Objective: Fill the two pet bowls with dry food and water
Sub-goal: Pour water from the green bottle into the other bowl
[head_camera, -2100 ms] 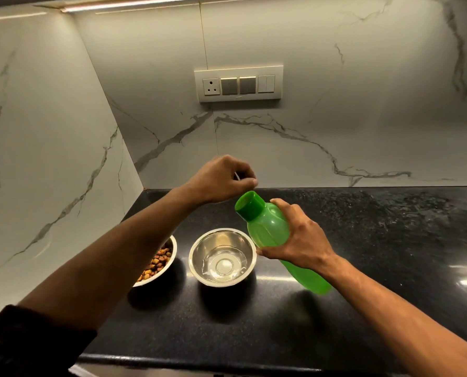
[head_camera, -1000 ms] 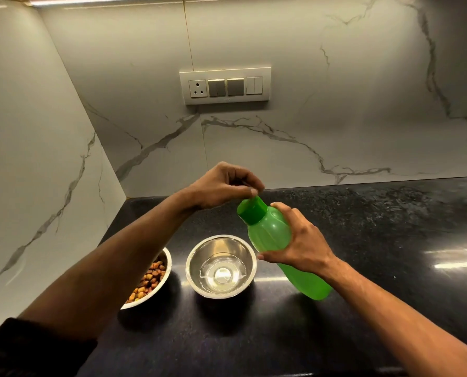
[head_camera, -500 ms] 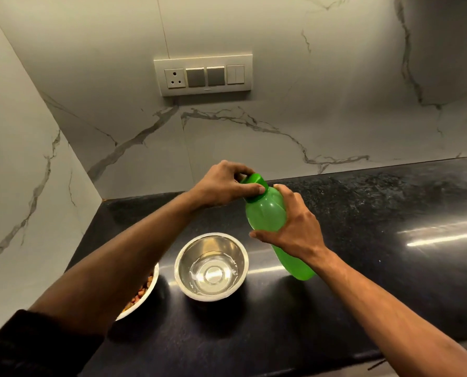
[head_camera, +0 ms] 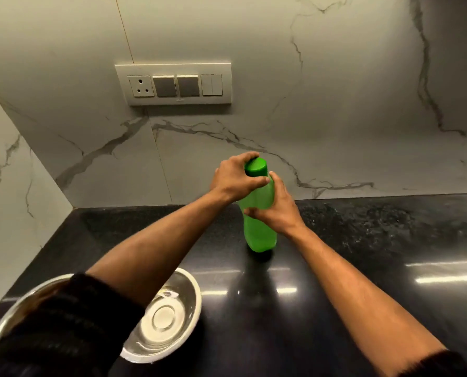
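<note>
A green plastic bottle (head_camera: 259,229) stands upright on the black counter (head_camera: 363,268) near the back wall. Its green cap (head_camera: 256,166) is on, and my left hand (head_camera: 235,179) grips that cap from the left. My right hand (head_camera: 277,208) is wrapped around the bottle's body from the right. A steel bowl with water (head_camera: 169,314) sits at the front left, partly under my left forearm. The second steel bowl (head_camera: 20,306) is at the far left; my dark sleeve hides most of it and its contents.
Marble walls meet in a corner at the left. A white socket and switch panel (head_camera: 174,84) is on the back wall above the counter. The black counter stretches to the right with light reflections on it.
The bottle went from tilted above the counter to upright, farther back. My left hand closed on the cap. The view shifted, so both bowls now lie at the lower left.
</note>
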